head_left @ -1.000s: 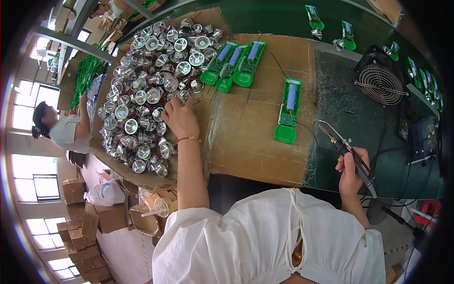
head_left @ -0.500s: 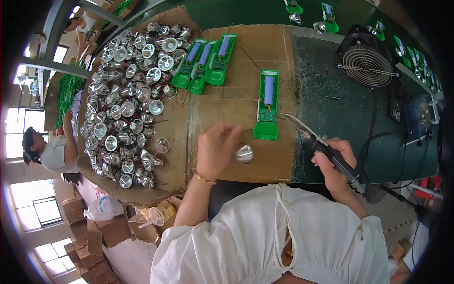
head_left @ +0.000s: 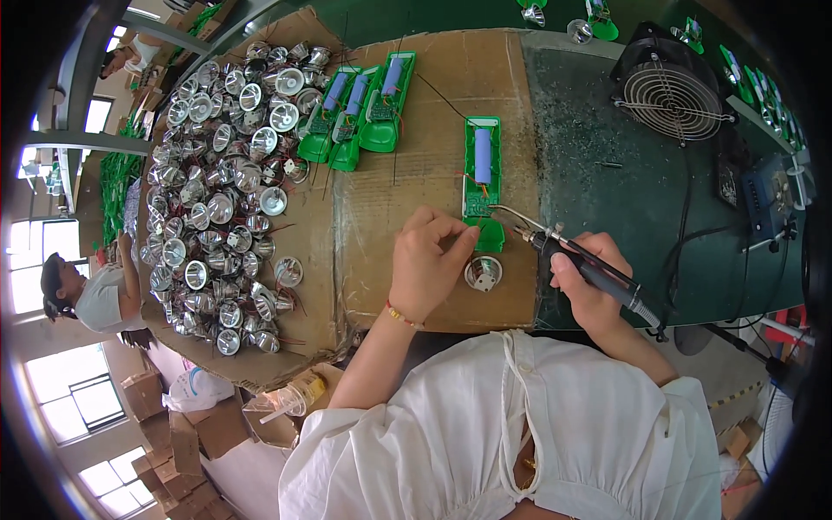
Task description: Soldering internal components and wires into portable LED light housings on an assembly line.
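Note:
My left hand [head_left: 426, 262] is closed in a pinch at the lower left of a green plastic case [head_left: 491, 235]. It seems to grip a thin wire of a lamp reflector [head_left: 484, 274], though the fingers mostly hide the wire. The silvery, cup-shaped reflector is just below the case. Inside the case are a blue cylindrical battery [head_left: 482, 156] and a small green circuit board [head_left: 478, 203]. My right hand [head_left: 593, 276] is wrapped round a black soldering iron [head_left: 620, 292]. The thin curved tube fixed along the iron ends beside the circuit board.
A large heap of reflectors [head_left: 221, 208] covers the cardboard [head_left: 381, 286] at left. Several filled green cases [head_left: 378, 136] lie beyond my left hand. A fan with a wire grille [head_left: 672, 100] and a blue box [head_left: 766, 208] stand at right. Another person [head_left: 104, 295] is at far left.
My left hand has moved right to the case, bringing the reflector along to just below it. The soldering iron has shifted left, its tube end now close to the circuit board.

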Tool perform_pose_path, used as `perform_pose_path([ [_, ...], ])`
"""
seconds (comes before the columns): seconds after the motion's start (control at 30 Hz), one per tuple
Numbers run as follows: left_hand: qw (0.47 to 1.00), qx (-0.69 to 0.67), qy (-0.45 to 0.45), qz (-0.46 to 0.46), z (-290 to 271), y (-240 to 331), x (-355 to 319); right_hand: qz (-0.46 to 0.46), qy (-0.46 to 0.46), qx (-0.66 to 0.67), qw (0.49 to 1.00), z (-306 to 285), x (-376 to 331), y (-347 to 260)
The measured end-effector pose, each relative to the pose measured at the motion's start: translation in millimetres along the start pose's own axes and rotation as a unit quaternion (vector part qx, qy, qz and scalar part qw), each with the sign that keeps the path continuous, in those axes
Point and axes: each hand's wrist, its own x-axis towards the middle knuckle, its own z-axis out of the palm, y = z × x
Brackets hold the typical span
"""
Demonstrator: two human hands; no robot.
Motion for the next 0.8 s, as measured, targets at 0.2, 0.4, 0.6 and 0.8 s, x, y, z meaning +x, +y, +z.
perform_pose_path([
  [0.2,1.000,-0.009,0.008,-0.006,0,2,1,0.026,-0.005,-0.002,1.000,1,1,-2],
  [0.4,1.000,-0.016,-0.006,-0.013,-1,3,4,0.070,0.009,0.021,0.997,2,1,-12],
  [0.6,1.000,0.003,-0.009,-0.007,-3,3,6,0.029,0.011,0.009,0.999,-3,-2,-13],
  [0.8,1.000,-0.015,0.007,-0.026,-4,9,6,0.048,0.008,0.023,0.999,-5,-4,-12],
])
